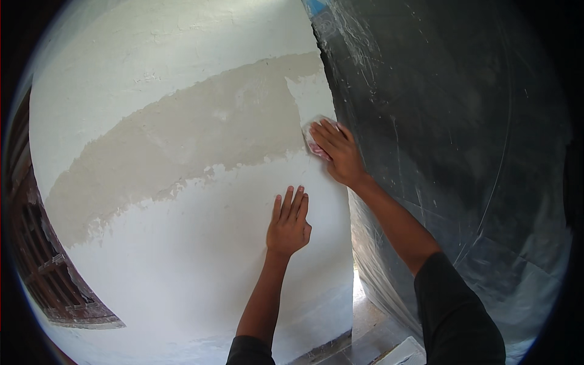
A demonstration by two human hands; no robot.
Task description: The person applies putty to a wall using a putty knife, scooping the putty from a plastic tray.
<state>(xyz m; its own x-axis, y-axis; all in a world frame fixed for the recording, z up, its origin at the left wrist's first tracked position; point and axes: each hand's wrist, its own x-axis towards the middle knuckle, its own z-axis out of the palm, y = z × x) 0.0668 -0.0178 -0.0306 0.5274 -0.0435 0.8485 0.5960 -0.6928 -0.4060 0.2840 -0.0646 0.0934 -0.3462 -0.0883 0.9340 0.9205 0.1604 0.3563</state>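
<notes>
Right hand (342,152) cupped over crumpled white-pink wad (312,146), right of beige patch (213,121), near wall (182,267) edge; left hand (288,226) flat, fingers extended, holding nothing, below patch; dark sheet (438,121) farther right of patch.

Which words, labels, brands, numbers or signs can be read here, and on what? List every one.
None can be read.
Pink marks on the pale wad under the right hand: too small and blurred to make out.
Wall and dark plastic sheet: no legible text.
</notes>
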